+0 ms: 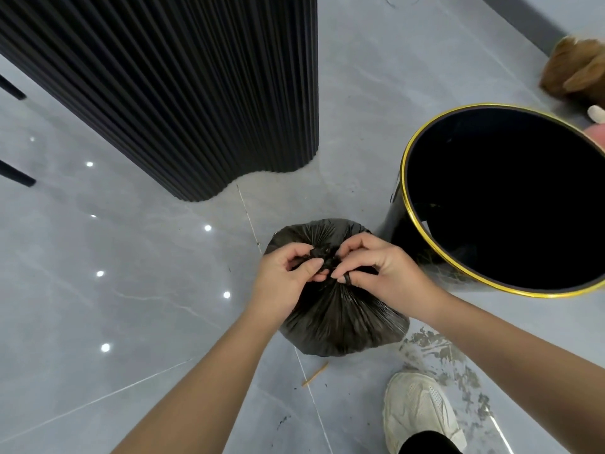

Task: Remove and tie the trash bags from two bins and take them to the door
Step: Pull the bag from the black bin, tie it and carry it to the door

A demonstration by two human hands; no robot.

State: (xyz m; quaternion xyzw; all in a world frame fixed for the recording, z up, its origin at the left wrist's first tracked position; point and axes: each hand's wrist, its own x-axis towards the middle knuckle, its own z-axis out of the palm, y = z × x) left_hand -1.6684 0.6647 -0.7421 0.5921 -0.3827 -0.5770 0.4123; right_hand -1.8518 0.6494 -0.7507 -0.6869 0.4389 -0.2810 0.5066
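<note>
A full black trash bag [340, 322] sits on the grey tiled floor, its neck gathered into a bunch at the top. My left hand [288, 273] pinches the gathered plastic from the left. My right hand [376, 267] grips it from the right, with a strand of the bag looped around one finger. Just right of the bag stands a black bin [510, 204] with a gold rim, open at the top with no bag in it; its inside looks dark.
A tall black fluted column [196, 93] rises behind the bag on the left. My white shoe [422, 411] stands at the lower right beside dirty smears on the floor. A small wooden stick [315, 374] lies near the bag. A brown furry thing [576, 70] lies at the far right.
</note>
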